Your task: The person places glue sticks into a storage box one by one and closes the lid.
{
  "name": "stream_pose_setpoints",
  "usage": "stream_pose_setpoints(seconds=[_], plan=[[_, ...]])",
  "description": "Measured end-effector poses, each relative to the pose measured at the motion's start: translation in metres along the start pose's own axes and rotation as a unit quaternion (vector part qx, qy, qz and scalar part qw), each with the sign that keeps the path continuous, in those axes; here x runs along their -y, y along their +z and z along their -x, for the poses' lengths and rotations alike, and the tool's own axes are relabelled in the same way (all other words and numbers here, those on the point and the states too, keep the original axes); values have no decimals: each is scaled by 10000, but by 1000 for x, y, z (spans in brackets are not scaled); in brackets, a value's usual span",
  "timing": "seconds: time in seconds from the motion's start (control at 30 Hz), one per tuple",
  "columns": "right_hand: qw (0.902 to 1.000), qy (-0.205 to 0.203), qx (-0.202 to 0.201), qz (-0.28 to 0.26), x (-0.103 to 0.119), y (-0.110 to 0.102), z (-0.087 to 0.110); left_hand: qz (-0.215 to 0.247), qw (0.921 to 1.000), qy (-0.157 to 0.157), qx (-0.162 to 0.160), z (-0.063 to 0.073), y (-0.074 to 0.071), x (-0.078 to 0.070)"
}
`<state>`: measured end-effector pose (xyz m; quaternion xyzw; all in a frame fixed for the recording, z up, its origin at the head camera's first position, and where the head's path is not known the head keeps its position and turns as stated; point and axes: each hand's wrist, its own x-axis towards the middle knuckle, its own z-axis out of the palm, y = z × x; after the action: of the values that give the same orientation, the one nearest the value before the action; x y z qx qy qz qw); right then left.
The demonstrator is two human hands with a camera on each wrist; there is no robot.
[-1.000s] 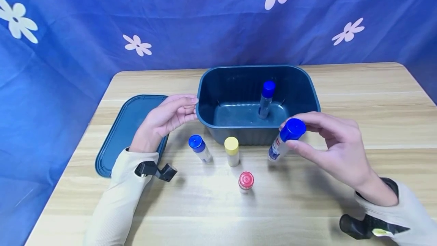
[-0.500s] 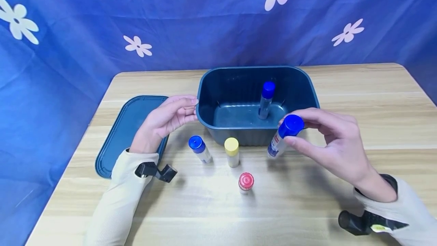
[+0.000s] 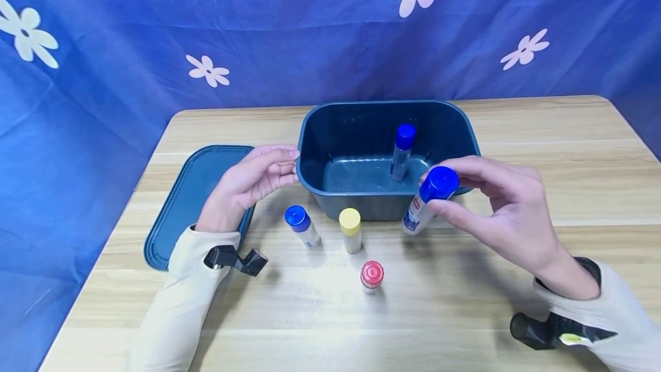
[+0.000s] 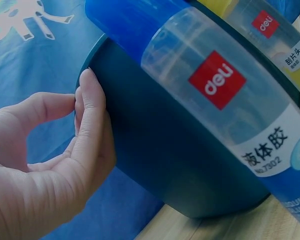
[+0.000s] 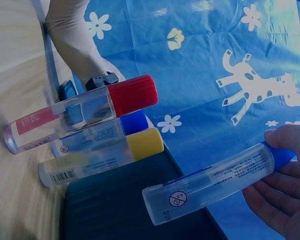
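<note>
My right hand (image 3: 511, 211) pinches a clear liquid glue bottle by its blue cap (image 3: 439, 182). The bottle hangs tilted at the front right of a dark teal plastic box (image 3: 372, 204), lifted off the table. My left hand (image 3: 260, 179) holds the box's left rim between thumb and fingers. Inside the box, another blue-capped glue bottle (image 3: 401, 154) stands upright. Three more bottles stand in front: one with a blue cap (image 3: 303, 225), one with a yellow cap (image 3: 351, 231) and one with a red cap (image 3: 372, 277). In the right wrist view, the held bottle (image 5: 210, 185) shows its base.
A flat teal lid (image 3: 193, 200) lies on the wooden table (image 3: 330, 332) to the left, partly under my left wrist. Behind the table hangs a blue curtain (image 3: 310, 33) with white flowers. Small black cameras are strapped to both wrists.
My right hand has lifted the held glue bottle slightly, and moved it a little toward the box. The left hand, the box and the standing bottles have stayed put.
</note>
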<state>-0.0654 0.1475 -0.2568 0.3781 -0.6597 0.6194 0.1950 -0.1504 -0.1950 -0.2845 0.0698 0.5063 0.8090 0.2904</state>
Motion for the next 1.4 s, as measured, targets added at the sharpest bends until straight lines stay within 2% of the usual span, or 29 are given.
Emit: stream_pose_setpoints(seconds=[0.4, 0.67, 0.9, 1.13, 1.23, 1.4], plan=[[9996, 135, -38, 232, 6, -1, -9, -4, 10000, -31, -64, 0, 0, 1], [9999, 112, -118, -1, 5, -4, -19, -21, 10000, 11, 27, 1, 1, 2], [9991, 177, -382, -37, 5, -7, -26, 14, 10000, 40, 33, 0, 1, 2], [9951, 23, -801, -575, 6, -9, -39, 2, 10000, 46, 4, 0, 1, 1], [9969, 82, -697, -353, 5, -11, -47, -16, 10000, 54, -27, -1, 1, 1], [9965, 607, -343, 456, -1, -9, -55, -45, 9999, 51, -85, 1, 1, 0]])
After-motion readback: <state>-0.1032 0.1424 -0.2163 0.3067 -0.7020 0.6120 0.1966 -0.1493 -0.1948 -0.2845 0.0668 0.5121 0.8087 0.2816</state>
